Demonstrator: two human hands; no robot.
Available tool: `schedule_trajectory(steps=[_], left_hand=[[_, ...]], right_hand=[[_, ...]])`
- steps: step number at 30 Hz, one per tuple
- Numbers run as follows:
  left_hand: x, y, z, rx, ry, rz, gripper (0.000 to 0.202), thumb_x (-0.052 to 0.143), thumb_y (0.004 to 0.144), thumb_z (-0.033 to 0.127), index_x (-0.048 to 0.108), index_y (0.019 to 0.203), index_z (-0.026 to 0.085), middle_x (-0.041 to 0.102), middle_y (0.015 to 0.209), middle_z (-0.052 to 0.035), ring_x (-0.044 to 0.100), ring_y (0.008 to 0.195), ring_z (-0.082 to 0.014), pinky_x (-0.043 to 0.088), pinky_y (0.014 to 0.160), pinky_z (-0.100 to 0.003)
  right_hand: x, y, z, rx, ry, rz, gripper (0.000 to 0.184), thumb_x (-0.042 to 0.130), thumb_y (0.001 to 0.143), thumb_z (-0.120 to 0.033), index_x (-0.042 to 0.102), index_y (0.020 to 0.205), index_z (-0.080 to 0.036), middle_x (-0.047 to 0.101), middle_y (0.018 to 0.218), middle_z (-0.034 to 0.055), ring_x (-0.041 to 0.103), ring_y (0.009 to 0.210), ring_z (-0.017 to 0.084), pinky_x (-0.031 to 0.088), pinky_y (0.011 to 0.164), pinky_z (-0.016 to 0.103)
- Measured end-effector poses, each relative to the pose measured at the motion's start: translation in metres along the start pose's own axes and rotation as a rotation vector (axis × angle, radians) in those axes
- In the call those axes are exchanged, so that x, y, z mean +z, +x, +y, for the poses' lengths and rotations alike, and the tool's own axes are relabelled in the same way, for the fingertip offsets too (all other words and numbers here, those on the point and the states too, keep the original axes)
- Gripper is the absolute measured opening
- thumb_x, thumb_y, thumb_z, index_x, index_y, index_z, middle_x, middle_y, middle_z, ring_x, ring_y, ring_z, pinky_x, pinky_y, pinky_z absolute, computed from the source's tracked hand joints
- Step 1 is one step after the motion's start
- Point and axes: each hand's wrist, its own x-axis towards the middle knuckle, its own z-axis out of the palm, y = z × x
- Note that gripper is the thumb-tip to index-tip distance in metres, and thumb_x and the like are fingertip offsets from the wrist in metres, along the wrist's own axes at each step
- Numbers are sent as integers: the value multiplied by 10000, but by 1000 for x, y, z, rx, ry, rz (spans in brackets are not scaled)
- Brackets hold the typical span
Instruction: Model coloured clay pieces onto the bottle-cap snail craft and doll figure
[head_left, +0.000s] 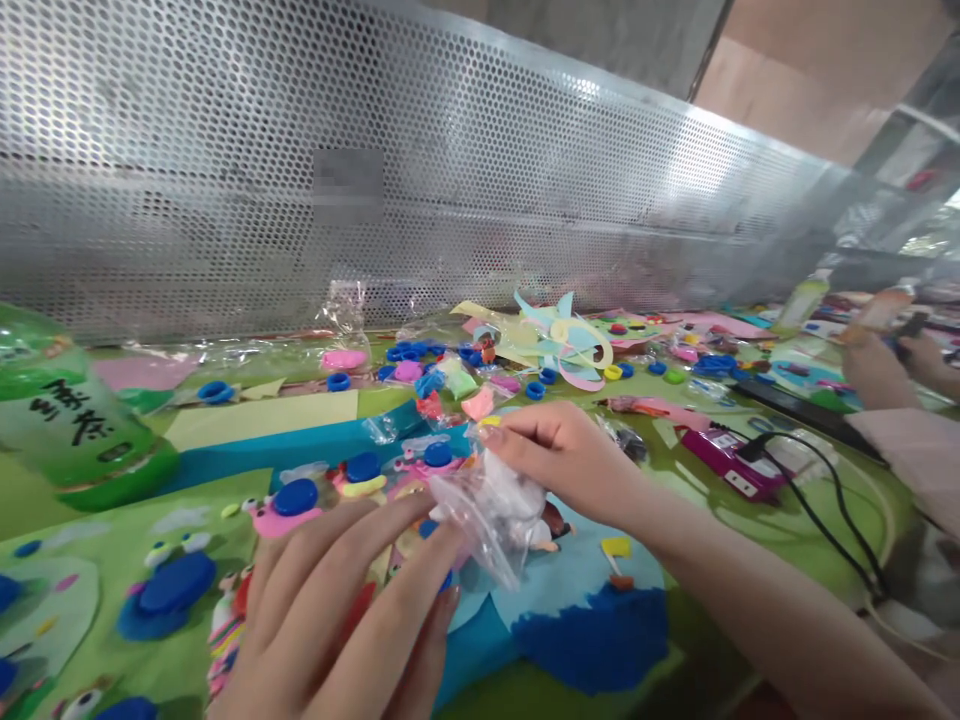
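My right hand (570, 460) is closed, pinching a small clear plastic bag (487, 530) with soft white stuff inside, perhaps clay. Beside the bag, my left hand (345, 610) has its fingers stretched out and slightly apart, with fingertips at the bag's edge; whether they touch it I cannot tell. Beneath both hands lie paper sheets with clay figures, among them pink snail-like ones with blue bottle caps (295, 497) as shells. A light blue paper piece (637, 530) with a dark blue patch and a small yellow flag sits under my right wrist.
A green tea bottle (82, 420) stands at left. Blue rings (216, 391), colored clay lumps (409, 371) and curled paper strips (555, 335) lie along a perforated metal panel (262, 200). At right are a purple power strip (731, 465) with black cables and another person's hands (874, 365).
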Motion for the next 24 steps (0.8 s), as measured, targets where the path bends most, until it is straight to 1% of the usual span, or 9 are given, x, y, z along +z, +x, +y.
schedule_trajectory(steps=[3, 5, 7, 10, 14, 16, 19, 22, 24], left_hand=[[6, -4, -4, -17, -6, -31, 284, 491, 794, 40, 531, 1058, 136, 485, 1126, -95, 470, 1018, -243, 353, 852, -392], [7, -6, -7, -70, -12, -43, 238, 465, 824, 99, 547, 1039, 159, 502, 1121, -73, 488, 985, -214, 356, 838, -353], [6, -7, -11, -155, -3, -34, 194, 462, 845, 175, 566, 1006, 207, 535, 1096, -42, 511, 966, -205, 390, 816, -332], [3, -7, -13, -253, 25, 6, 160, 489, 837, 307, 596, 949, 267, 589, 1027, -20, 542, 953, -229, 455, 790, -352], [1, -4, -10, -320, 32, 36, 181, 509, 815, 396, 628, 869, 271, 615, 979, -27, 555, 946, -246, 490, 793, -380], [2, -3, -8, -335, 24, 41, 184, 516, 810, 406, 637, 840, 271, 618, 977, -27, 557, 945, -246, 497, 794, -383], [5, -4, -9, -339, 13, 27, 162, 532, 803, 388, 644, 807, 272, 615, 994, -23, 557, 942, -245, 507, 777, -377], [6, -4, -12, -288, 10, -24, 87, 552, 803, 307, 632, 793, 276, 580, 1080, -5, 547, 942, -227, 509, 756, -353], [6, -1, -14, -249, -10, -47, 77, 541, 815, 244, 609, 792, 270, 534, 1150, 8, 530, 951, -207, 503, 740, -331]], right_hand=[[1, -2, 0, 9, -23, -2, 455, 452, 878, -455, 344, 538, -171, 310, 411, -88, 436, 307, 34, 237, 322, 146], [3, -3, 1, 13, -27, -10, 450, 442, 879, -469, 363, 552, -169, 327, 423, -85, 450, 313, 33, 248, 328, 141], [6, -5, 2, 12, -21, -21, 446, 429, 879, -486, 375, 571, -168, 367, 456, -77, 475, 328, 34, 265, 333, 136], [11, -8, 2, 8, 0, -55, 416, 433, 877, -481, 389, 601, -173, 404, 501, -69, 510, 361, 42, 306, 346, 130], [16, -10, 1, 16, 15, -150, 336, 440, 885, -447, 475, 697, -171, 505, 568, -42, 535, 409, 56, 362, 397, 154], [17, -10, 0, 35, 19, -181, 310, 439, 890, -435, 512, 754, -167, 550, 614, -24, 558, 434, 63, 359, 417, 168], [17, -10, -1, 54, 46, -187, 285, 466, 878, -434, 541, 804, -169, 560, 627, -26, 586, 457, 76, 335, 411, 176], [16, -8, -1, 64, 80, -201, 268, 483, 873, -423, 533, 796, -171, 576, 652, -22, 607, 472, 85, 310, 393, 179], [15, -5, -2, 71, 84, -207, 257, 483, 877, -412, 523, 793, -173, 594, 666, -16, 624, 491, 96, 296, 384, 182]])
